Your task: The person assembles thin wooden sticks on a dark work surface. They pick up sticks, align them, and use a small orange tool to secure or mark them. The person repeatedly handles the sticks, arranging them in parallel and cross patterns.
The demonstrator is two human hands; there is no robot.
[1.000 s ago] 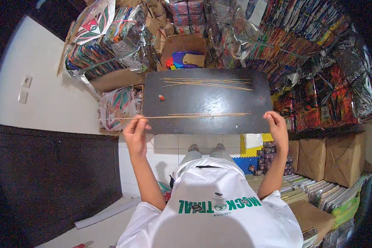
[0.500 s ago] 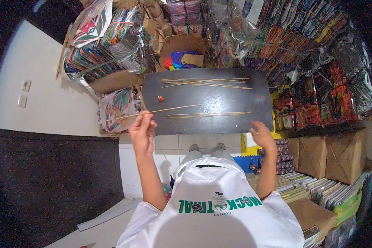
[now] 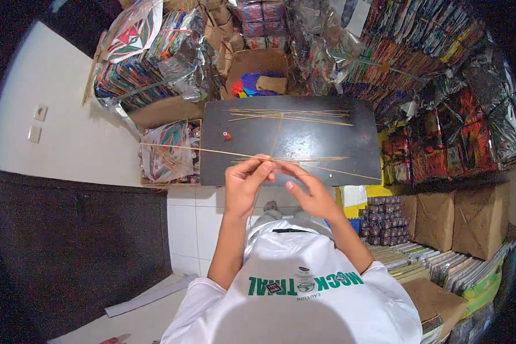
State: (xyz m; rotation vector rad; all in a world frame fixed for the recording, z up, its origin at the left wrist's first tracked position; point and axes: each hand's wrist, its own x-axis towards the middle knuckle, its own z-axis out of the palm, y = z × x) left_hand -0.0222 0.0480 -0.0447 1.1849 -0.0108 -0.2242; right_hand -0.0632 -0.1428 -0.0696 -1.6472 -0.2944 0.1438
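Observation:
My left hand (image 3: 247, 179) is closed in a pinch above the near edge of a dark table (image 3: 218, 117). Between its thumb and fingers, two thin bamboo sticks (image 3: 203, 150) cross each other, one running long from left to right, the other steeply away from me. My right hand (image 3: 314, 195) reaches in from the right, its fingertips by the crossing and its thumb held apart. Behind the hands lies a small row of sticks (image 3: 321, 158), partly hidden. Farther back rests another loose bunch of sticks (image 3: 318, 117). A small orange spool (image 3: 226, 136) stands at the table's left.
Left of the table, an open box (image 3: 167, 182) holds a printed sheet and more sticks. Tall bundles of wrapped colourful sheets (image 3: 407, 57) crowd the back and right. Brown cartons (image 3: 476, 221) and a stack of small dark pieces (image 3: 384, 221) stand at the right.
My left hand has moved right to the table's middle, and my right hand has come left to meet it. A second stick now crosses the first at the pinch.

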